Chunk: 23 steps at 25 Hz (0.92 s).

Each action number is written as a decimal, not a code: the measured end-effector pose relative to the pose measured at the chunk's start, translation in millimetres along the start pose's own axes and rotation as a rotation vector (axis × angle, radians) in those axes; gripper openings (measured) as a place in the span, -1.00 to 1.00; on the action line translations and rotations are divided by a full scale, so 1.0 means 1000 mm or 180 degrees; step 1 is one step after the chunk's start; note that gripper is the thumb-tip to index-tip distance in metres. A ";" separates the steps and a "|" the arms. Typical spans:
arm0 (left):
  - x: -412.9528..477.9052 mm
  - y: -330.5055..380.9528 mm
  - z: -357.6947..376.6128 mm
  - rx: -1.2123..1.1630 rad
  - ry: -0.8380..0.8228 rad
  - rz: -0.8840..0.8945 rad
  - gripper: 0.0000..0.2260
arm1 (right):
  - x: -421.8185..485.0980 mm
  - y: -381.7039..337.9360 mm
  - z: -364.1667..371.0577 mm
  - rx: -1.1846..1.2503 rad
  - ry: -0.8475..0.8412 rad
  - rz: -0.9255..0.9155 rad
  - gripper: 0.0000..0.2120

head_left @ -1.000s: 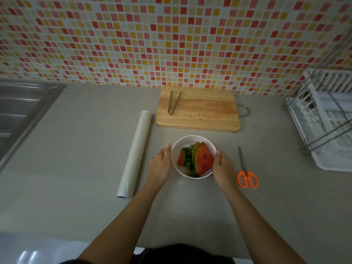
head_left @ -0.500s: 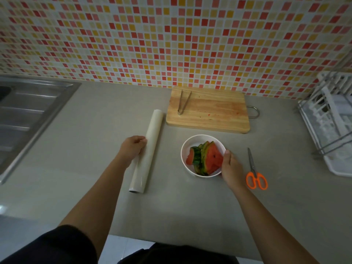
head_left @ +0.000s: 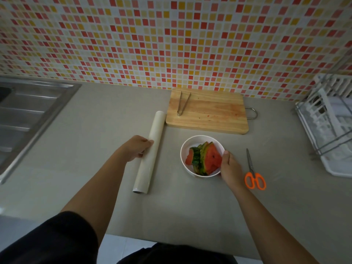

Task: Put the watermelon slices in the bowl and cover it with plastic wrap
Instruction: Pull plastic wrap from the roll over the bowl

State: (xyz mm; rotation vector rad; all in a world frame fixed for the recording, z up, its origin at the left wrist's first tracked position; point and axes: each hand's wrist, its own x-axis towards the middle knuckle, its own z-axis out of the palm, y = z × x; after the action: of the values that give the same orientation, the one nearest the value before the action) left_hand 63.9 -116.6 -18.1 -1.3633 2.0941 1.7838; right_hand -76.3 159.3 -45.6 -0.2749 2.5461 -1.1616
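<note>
A white bowl (head_left: 185, 149) stands on the grey counter and holds several watermelon slices (head_left: 207, 159), red flesh with green rind. My right hand (head_left: 229, 168) grips the bowl's right rim, thumb on the edge. To the left lies a long roll of plastic wrap (head_left: 150, 151), running from near to far. My left hand (head_left: 136, 147) rests against the roll's left side at its middle, fingers curled onto it. The roll still lies flat on the counter.
A wooden cutting board (head_left: 209, 115) with metal tongs (head_left: 182, 103) lies behind the bowl. Orange-handled scissors (head_left: 254, 174) lie right of the bowl. A white dish rack (head_left: 331, 126) stands at the far right, a steel sink (head_left: 26, 115) at the left.
My left hand has left the bowl's left side, moved left and closed onto the plastic wrap roll. My right hand stays on the bowl.
</note>
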 end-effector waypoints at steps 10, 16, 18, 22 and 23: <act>-0.020 0.014 -0.002 -0.1182 -0.0279 -0.0271 -0.64 | 0.001 -0.001 -0.012 0.0057 -0.0271 0.0051 -0.53; -0.061 0.090 0.037 -0.1777 -0.0381 0.0703 -0.75 | 0.020 -0.070 -0.062 0.0499 0.0365 -0.0859 -0.68; -0.081 0.115 0.056 -0.1748 -0.0456 0.0960 -0.75 | 0.024 -0.109 -0.080 0.0851 0.0324 -0.1156 -0.70; -0.109 0.132 0.090 -0.1496 -0.0485 0.1536 -0.64 | 0.025 -0.167 -0.105 0.1509 0.0275 -0.1382 -0.78; -0.113 0.134 0.095 -0.1432 -0.0459 0.1596 -0.61 | 0.025 -0.176 -0.108 0.1637 0.0283 -0.1369 -0.81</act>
State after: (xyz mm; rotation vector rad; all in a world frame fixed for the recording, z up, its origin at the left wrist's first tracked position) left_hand 1.4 16.7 116.5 -0.7608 2.1733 2.5831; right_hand -133.0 112.8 149.1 -0.6691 2.2071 -1.9703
